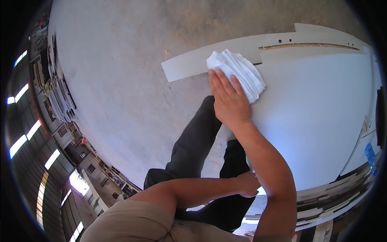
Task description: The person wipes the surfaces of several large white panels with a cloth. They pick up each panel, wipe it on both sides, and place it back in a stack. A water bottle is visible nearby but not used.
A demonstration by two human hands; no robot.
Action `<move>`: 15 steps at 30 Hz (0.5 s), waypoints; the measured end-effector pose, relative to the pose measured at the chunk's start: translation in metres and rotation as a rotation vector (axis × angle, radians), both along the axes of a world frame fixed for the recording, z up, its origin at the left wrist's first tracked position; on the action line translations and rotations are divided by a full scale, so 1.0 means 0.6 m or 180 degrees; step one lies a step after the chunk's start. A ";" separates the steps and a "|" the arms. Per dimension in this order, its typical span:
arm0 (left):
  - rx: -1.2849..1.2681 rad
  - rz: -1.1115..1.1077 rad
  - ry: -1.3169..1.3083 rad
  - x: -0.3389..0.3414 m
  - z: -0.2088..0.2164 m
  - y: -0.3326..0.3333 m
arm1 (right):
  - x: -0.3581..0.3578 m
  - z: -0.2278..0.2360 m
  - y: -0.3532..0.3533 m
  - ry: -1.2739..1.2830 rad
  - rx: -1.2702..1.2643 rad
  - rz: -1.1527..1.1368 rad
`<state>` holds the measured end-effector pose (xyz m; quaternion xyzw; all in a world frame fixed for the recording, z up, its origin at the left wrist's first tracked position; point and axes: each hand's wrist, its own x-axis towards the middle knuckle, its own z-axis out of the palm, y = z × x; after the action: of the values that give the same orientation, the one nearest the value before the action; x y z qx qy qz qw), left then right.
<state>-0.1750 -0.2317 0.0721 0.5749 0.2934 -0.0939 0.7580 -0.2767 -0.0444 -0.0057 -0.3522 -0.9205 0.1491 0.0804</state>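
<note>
My right hand [230,99] lies over a folded white cloth [238,74], its fingers pressed along the cloth's near side. Under and beside the cloth is the left edge of a large, smooth white panel [314,109]. My left hand [246,184] is lower down, near the panel's near left corner. Its fingers are mostly hidden behind my right forearm, so whether it grips anything does not show. A narrow pale board strip [187,66] juts out to the left beyond the panel's far edge.
Another pale board [306,40], with small holes and a rough brown slot, lies along the far edge. Stacked boards [326,201] show below the panel at right. A clear blue bottle [370,156] is at the far right. Concrete floor [117,80] stretches left toward piled panels [60,99].
</note>
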 end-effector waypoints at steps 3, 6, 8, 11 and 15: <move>-0.0043 -0.0218 0.0070 -0.013 0.015 0.009 | 0.039 0.006 -0.024 0.0091 -0.0361 -0.0153; 0.0119 0.0039 0.0044 -0.015 0.018 0.001 | 0.115 0.013 -0.092 -0.0060 -0.0547 -0.0115; 0.0048 -0.0067 0.0033 -0.021 0.023 0.003 | 0.163 0.025 -0.149 -0.0180 -0.0765 -0.0139; -0.0253 -0.0719 -0.0019 -0.038 0.034 0.027 | 0.232 0.026 -0.227 -0.0350 -0.0920 -0.0338; -0.0063 -0.0861 -0.0009 -0.039 0.032 -0.028 | 0.300 0.021 -0.314 -0.0268 -0.0945 -0.0655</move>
<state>-0.1982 -0.2486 0.0912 0.6019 0.2111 -0.1973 0.7445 -0.0966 -0.2331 0.0070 -0.4584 -0.8500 0.2594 0.0038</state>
